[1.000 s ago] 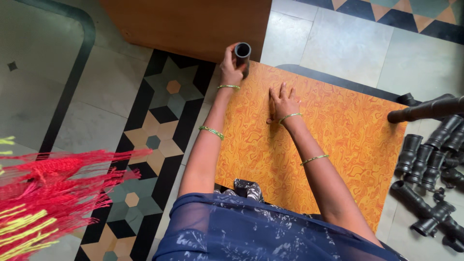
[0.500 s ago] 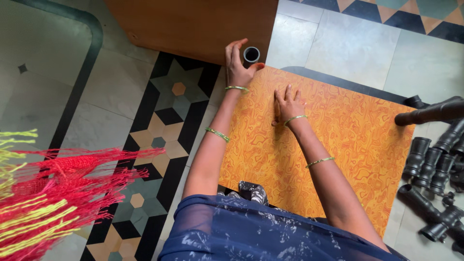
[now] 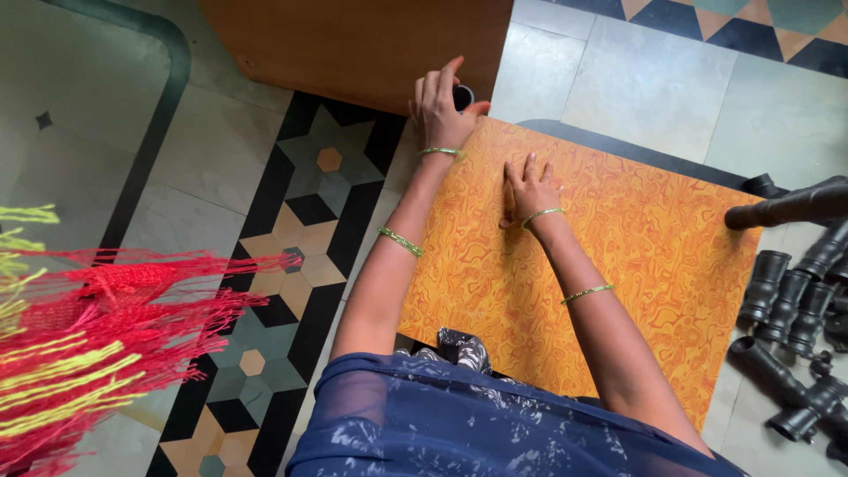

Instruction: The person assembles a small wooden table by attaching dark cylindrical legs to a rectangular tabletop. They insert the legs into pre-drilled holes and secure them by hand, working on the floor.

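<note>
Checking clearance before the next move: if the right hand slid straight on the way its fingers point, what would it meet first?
The right hand lies flat on the orange board, fingers pointing toward its far edge. It would likely cross bare board, then the dark strip along that edge; depth is unclear.

A cluster of black turned wooden legs (image 3: 795, 327) is seen lying on the tiled floor (image 3: 636, 79) at the right edge. A patterned tile strip (image 3: 291, 238), black with tan and grey hexagons, runs along the left. A red and yellow fringed cloth (image 3: 97, 344) is seen at lower left. A brown wooden panel (image 3: 353, 44) is noted at top.
</note>
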